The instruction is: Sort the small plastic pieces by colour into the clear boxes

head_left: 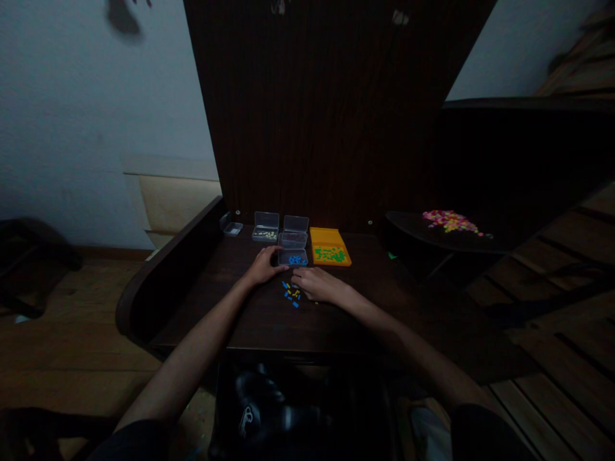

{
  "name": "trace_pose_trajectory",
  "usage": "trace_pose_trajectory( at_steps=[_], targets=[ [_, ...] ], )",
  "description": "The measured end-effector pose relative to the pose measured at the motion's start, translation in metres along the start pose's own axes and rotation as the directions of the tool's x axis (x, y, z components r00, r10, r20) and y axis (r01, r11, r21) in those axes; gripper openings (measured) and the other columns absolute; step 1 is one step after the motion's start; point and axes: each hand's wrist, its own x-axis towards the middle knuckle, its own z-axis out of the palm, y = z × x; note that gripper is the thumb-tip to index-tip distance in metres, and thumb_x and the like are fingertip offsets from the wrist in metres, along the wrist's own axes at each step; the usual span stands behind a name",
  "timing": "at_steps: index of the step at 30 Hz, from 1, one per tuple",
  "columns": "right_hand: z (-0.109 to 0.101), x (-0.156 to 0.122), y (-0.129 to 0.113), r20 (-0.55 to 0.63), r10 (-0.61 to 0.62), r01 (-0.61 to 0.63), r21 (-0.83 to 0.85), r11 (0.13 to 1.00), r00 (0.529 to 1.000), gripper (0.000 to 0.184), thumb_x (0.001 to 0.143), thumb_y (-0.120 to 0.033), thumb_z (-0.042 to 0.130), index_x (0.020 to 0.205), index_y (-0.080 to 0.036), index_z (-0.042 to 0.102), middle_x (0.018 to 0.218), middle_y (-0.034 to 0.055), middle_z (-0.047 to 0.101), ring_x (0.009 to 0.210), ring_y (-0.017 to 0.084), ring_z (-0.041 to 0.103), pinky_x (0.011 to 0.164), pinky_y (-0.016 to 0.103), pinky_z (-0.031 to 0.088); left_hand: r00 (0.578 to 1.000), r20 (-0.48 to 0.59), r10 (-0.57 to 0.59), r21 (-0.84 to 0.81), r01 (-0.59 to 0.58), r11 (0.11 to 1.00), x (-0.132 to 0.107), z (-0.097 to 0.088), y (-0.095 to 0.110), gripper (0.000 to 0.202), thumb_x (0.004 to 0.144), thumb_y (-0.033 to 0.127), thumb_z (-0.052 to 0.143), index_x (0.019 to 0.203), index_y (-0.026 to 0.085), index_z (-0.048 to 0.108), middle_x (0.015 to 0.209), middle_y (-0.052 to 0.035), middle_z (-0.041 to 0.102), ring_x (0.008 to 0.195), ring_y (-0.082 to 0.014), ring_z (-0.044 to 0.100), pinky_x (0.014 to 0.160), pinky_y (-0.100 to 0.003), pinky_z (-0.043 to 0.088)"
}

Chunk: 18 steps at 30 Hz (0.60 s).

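Observation:
My left hand (263,266) is at the left side of a small clear plastic box (283,260), thumb at its near edge and fingers at its far corner, gripping it. Blue pieces (296,260) lie inside that box. Just in front of it, my right hand (314,283) is low over the table with fingers curled together; whatever they pinch is hidden. Beside those fingertips is a small loose pile of blue and yellow pieces (291,294). An open orange box (350,261) to the right holds green pieces (331,255).
Another open clear box (260,220) with pale pieces stands behind my left hand, and a smaller clear case (233,228) sits farther left. A heap of pink and yellow pieces (450,221) lies on the right-hand shelf (408,224). A raised side panel (168,262) bounds the table's left.

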Motion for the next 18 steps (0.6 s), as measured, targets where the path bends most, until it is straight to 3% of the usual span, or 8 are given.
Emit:
trace_pose_trajectory(
  at_steps=[4, 9, 18],
  targets=[
    [0.002, 0.001, 0.004, -0.054, -0.001, 0.008, 0.137, 0.991, 0.999, 0.011, 0.097, -0.010, 0.055, 0.093, -0.011, 0.065, 0.096, 0.0107, 0.062, 0.086, 0.020, 0.060, 0.075, 0.028, 0.048, 1.000, -0.004, 0.016, 0.002, -0.016, 1.000, 0.000, 0.001, -0.002, 0.055, 0.071, 0.036, 0.079, 0.118, 0.018, 0.057, 0.117, -0.0094, 0.063, 0.111, -0.0282, 0.057, 0.098, -0.043, 0.047],
    [0.003, 0.004, 0.022, -0.118, 0.023, 0.010, 0.278, 0.961, 0.993, 0.008, 0.096, -0.009, 0.058, 0.094, -0.012, 0.065, 0.095, 0.0076, 0.063, 0.085, 0.018, 0.060, 0.078, 0.028, 0.048, 1.000, -0.002, 0.003, 0.002, -0.003, 1.000, 0.001, 0.002, -0.003, 0.055, 0.071, 0.036, 0.079, 0.118, 0.018, 0.057, 0.116, -0.0097, 0.063, 0.110, -0.0280, 0.058, 0.097, -0.043, 0.048],
    [-0.005, 0.039, 0.059, -0.254, 0.199, -0.096, 0.366, 0.925, 0.946, 0.008, 0.092, -0.007, 0.062, 0.093, -0.011, 0.069, 0.091, 0.0072, 0.066, 0.085, 0.018, 0.060, 0.078, 0.025, 0.044, 1.000, 0.015, -0.009, -0.009, 0.009, 1.000, 0.001, 0.001, -0.002, 0.057, 0.071, 0.036, 0.079, 0.120, 0.017, 0.057, 0.120, -0.0102, 0.062, 0.114, -0.0286, 0.056, 0.100, -0.043, 0.046]
  ],
)
